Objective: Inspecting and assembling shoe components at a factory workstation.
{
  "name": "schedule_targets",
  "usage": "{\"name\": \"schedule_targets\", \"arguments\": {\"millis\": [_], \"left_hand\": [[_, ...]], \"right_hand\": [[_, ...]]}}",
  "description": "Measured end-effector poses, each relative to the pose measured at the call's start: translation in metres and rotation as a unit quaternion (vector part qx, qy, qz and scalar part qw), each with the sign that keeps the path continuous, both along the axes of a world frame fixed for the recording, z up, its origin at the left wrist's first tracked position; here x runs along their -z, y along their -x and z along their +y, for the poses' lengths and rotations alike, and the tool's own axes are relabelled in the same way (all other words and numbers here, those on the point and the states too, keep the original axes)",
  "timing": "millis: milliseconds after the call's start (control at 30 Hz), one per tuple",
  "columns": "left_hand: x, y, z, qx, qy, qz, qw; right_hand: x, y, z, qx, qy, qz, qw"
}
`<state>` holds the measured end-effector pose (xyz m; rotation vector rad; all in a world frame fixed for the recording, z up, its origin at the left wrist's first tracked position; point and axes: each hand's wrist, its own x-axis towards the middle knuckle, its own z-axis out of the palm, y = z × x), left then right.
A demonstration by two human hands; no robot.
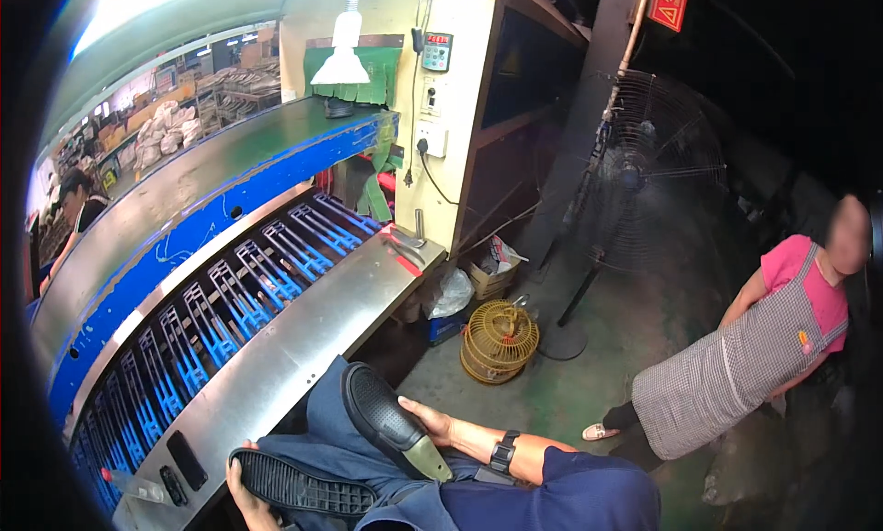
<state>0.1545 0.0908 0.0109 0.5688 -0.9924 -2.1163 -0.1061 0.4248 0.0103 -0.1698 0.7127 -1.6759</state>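
Note:
On my lap, over blue trousers [322, 407], lie two black shoes. My right hand [434, 422] grips the perforated black shoe [375, 404], thumb along its side and the other fingers out of sight. A grey-green shoe last [427, 461] sticks out of that shoe's heel end, toward my body. With my left hand [246, 499] I hold the end of the other black shoe, its ribbed black sole [299, 483] turned upward. Only part of the left fingers shows, curled round the shoe's edge.
To the left runs a metal bench ledge [303, 347] with a dark phone [187, 460], a clear bottle [138, 487] and pincers [405, 248]. Behind it stands a rack of blue-tipped bars [221, 338]. A yellow round cage [498, 341], a large fan [635, 172] and an aproned person [717, 384] are on the right.

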Motion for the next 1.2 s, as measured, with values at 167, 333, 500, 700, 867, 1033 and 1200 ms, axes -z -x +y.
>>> {"name": "schedule_targets", "arguments": {"millis": [167, 333, 500, 700, 867, 1033, 1200], "left_hand": [[-0.054, -0.009, 0.037, 0.064, -0.054, 0.061, 0.995], [-0.086, -0.023, 0.055, 0.108, -0.017, 0.039, 0.993], [-0.097, -0.029, 0.073, 0.12, 0.095, -0.015, 0.988], [-0.084, -0.059, 0.099, 0.006, 0.179, -0.055, 0.982], [-0.083, -0.062, 0.106, -0.032, 0.197, -0.075, 0.977], [-0.083, -0.048, 0.095, 0.002, 0.097, 0.023, 0.995], [-0.076, -0.037, 0.094, 0.005, 0.034, 0.069, 0.997]], "right_hand": [[-0.016, -0.008, -0.007, 0.002, -0.05, 0.006, 0.999], [0.014, 0.0, -0.028, 0.056, 0.003, -0.025, 0.998], [0.067, 0.022, -0.052, -0.172, 0.196, -0.269, 0.927], [0.091, 0.022, -0.139, -0.243, 0.119, -0.192, 0.943], [0.087, 0.0, -0.177, -0.31, 0.123, -0.201, 0.921], [0.074, -0.009, -0.191, -0.336, 0.121, -0.198, 0.913], [0.055, -0.018, -0.197, -0.358, 0.117, -0.19, 0.906]]}}
